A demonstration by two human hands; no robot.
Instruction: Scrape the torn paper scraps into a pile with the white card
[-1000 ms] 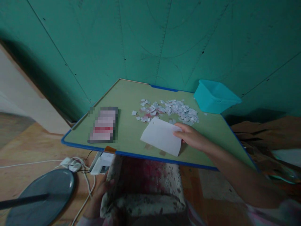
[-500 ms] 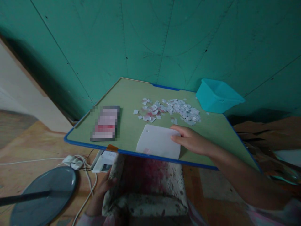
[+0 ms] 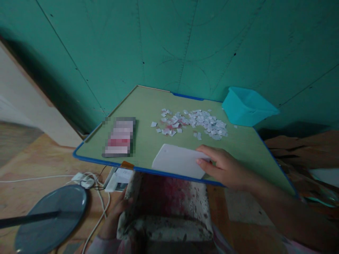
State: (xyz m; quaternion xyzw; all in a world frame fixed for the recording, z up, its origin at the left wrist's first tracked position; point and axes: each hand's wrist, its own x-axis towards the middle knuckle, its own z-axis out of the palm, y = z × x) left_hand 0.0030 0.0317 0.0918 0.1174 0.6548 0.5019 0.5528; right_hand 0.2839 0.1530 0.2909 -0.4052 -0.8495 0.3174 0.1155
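A white card (image 3: pixel 177 160) is held at its right end by the right hand (image 3: pixel 225 167); the fingers (image 3: pixel 205 161) are laid over the top of that end and the hand is partly curled, the thumb not being visible. The card is kept low and nearly flat over the near edge of the table (image 3: pixel 148 139), its rounded left corners free and a small hole seen near its far left corner. Whether the card touches the table cannot be told.

Just beyond the card, towards the far side, a spread of small white paper scraps (image 3: pixel 194 122) is scattered on the green tabletop, a few of them tinged pink. At the far right corner of the table a turquoise tub (image 3: pixel 247 107) is set, well apart from the hand. On the left part of the table a flat dark-edged object (image 3: pixel 119 137) is laid, its face blurred out.

The left hand (image 3: pixel 116 215) is seen below the table's near edge, resting against a flower-patterned cloth (image 3: pixel 164 208) on the lap; how far it is closed cannot be told. On the floor to the left, white cables (image 3: pixel 87 180), a white box (image 3: pixel 118 179) and a round grey base (image 3: pixel 50 215) are seen. A green wall (image 3: pixel 169 46) stands behind the table.
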